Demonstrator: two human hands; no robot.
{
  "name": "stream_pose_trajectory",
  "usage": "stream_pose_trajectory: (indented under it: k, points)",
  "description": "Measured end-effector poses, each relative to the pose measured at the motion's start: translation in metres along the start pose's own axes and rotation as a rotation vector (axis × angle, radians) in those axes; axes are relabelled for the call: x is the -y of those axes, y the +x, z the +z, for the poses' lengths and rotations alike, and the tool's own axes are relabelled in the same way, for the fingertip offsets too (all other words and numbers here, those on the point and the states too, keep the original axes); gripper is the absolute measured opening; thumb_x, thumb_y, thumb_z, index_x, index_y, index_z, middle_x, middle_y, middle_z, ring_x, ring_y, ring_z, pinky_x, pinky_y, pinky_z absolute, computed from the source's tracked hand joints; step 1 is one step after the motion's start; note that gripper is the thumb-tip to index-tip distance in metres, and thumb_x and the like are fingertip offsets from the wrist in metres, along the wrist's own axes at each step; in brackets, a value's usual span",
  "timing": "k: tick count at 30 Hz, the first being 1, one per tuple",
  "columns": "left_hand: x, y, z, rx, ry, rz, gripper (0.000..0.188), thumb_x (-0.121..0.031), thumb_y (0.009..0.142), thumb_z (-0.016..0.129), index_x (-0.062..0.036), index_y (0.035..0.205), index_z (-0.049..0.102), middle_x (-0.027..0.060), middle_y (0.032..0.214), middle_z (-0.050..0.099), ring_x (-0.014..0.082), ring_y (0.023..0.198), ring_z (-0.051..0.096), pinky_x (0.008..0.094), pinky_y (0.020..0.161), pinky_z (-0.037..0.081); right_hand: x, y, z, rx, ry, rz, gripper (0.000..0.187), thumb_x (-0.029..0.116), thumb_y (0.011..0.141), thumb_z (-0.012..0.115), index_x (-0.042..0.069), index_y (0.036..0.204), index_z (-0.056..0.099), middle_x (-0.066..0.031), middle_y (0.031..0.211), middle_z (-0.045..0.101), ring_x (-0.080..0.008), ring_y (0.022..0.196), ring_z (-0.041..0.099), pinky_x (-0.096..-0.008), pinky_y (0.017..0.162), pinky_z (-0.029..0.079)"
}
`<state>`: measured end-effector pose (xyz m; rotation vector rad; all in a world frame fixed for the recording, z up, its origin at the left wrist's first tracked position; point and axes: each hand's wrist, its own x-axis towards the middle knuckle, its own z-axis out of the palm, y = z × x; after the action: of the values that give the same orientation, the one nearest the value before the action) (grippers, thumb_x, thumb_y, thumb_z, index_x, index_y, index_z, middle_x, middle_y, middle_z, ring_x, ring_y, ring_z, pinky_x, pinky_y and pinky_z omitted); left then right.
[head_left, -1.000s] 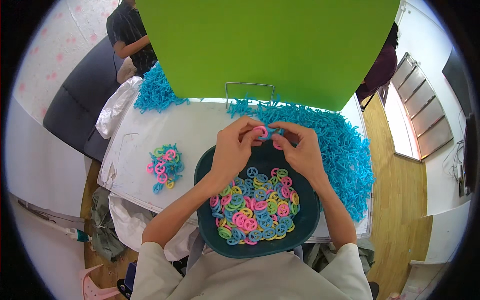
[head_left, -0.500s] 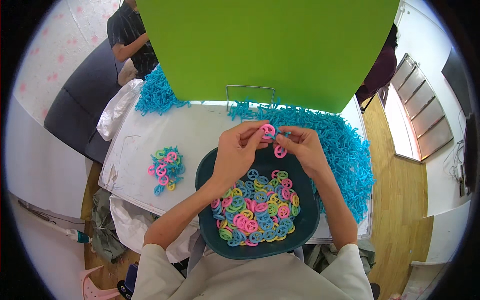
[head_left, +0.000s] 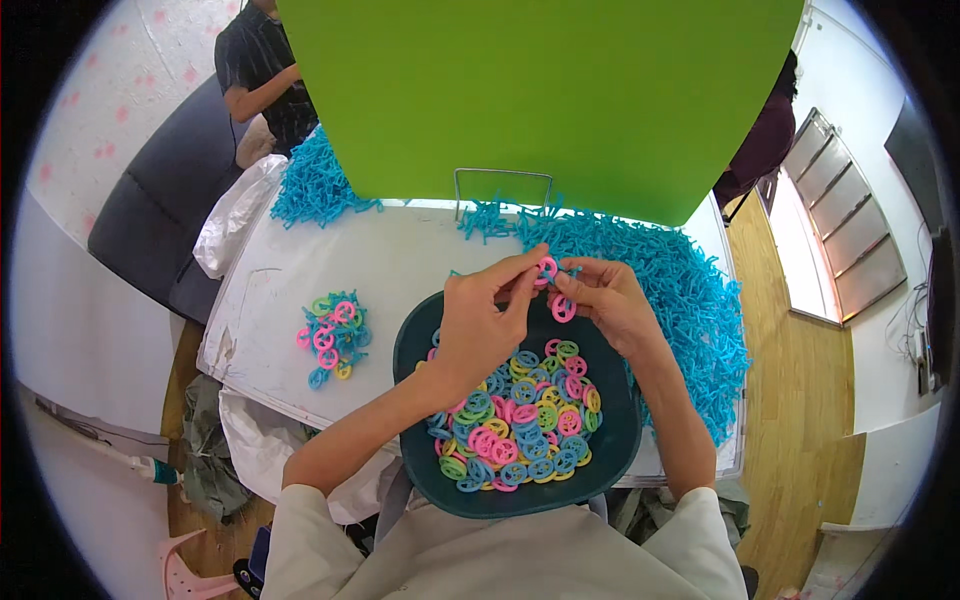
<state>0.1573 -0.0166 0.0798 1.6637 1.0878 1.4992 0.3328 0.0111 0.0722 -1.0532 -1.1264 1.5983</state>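
Note:
Over the far rim of a dark green tub (head_left: 618, 400), my two hands meet. My left hand (head_left: 485, 315) pinches a small pink spoked wheel (head_left: 547, 268) between thumb and fingers. In my right hand (head_left: 615, 305), finger and thumb are closed on a thin blue plastic piece, mostly covered by the fingers. A second pink wheel (head_left: 563, 308) hangs just below the right fingertips, apparently on that piece. Inside the tub lie many loose wheels (head_left: 505, 452) in pink, blue, yellow and green. Whether the upper wheel is joined to the blue piece is hidden.
Left of the tub, a small heap of wheels joined to blue pieces (head_left: 335, 340) sits on the white table (head_left: 270, 290). Loose blue pieces (head_left: 690, 330) pile along the right, with another pile (head_left: 315, 185) at far left. A green panel (head_left: 540, 100) stands behind; people are beyond it.
My left hand has turned, tilting the upper pink wheel and bringing it slightly right, closer to the right fingers. My right hand keeps its grip and has barely shifted.

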Motion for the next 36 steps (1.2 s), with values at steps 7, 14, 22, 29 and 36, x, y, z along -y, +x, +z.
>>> stream_pose_trajectory:
  k: [7, 14, 22, 29, 36]
  points:
    - [0.003, 0.008, -0.003, 0.005, -0.248, -0.206, 0.027, -0.008, 0.098, 0.058, 0.0028, 0.122, 0.064, 0.0113, 0.1, 0.072, 0.0152, 0.086, 0.07, 0.0266, 0.078, 0.058, 0.01, -0.013, 0.019, -0.24, -0.388, -0.348, 0.022, 0.011, 0.083, 0.078, -0.003, 0.098, 0.071, -0.0073, 0.079, 0.071, -0.0089, 0.072, 0.066, -0.0216, 0.062, 0.05]
    - [0.004, 0.009, -0.006, 0.035, -0.259, -0.188, 0.019, -0.005, 0.097, 0.058, 0.0038, 0.111, 0.067, 0.0109, 0.103, 0.07, 0.0151, 0.093, 0.068, 0.0274, 0.083, 0.056, 0.003, -0.006, 0.018, -0.269, -0.596, -0.638, 0.02, 0.011, 0.081, 0.078, 0.002, 0.098, 0.073, -0.0084, 0.081, 0.072, -0.0134, 0.066, 0.065, -0.0273, 0.058, 0.05]
    - [0.013, 0.008, -0.017, 0.112, -0.223, 0.017, 0.022, 0.005, 0.092, 0.059, 0.0022, 0.114, 0.063, 0.0092, 0.105, 0.066, 0.0154, 0.1, 0.064, 0.0289, 0.09, 0.053, 0.01, -0.013, 0.017, -0.153, -0.767, -0.687, 0.018, 0.008, 0.08, 0.075, 0.003, 0.098, 0.073, -0.011, 0.084, 0.071, -0.0184, 0.066, 0.065, -0.0285, 0.06, 0.051]
    - [0.004, 0.006, -0.039, 0.141, -0.071, -0.112, 0.023, -0.003, 0.094, 0.061, -0.0015, 0.117, 0.063, 0.008, 0.101, 0.066, 0.0148, 0.092, 0.065, 0.0283, 0.08, 0.054, 0.021, -0.017, 0.013, 0.024, -0.497, -0.573, 0.03, 0.005, 0.084, 0.07, 0.005, 0.114, 0.067, -0.0122, 0.091, 0.072, -0.0207, 0.077, 0.07, -0.0313, 0.071, 0.053]
    - [0.014, 0.011, -0.177, 0.073, 0.694, -0.268, 0.022, -0.015, 0.095, 0.056, -0.0046, 0.112, 0.067, 0.0108, 0.104, 0.066, 0.0185, 0.081, 0.062, 0.0319, 0.07, 0.051, 0.039, 0.001, -0.063, -0.306, -1.127, -0.571, 0.035, -0.006, 0.082, 0.062, 0.008, 0.114, 0.065, -0.013, 0.103, 0.07, -0.0345, 0.098, 0.066, -0.0413, 0.088, 0.052]
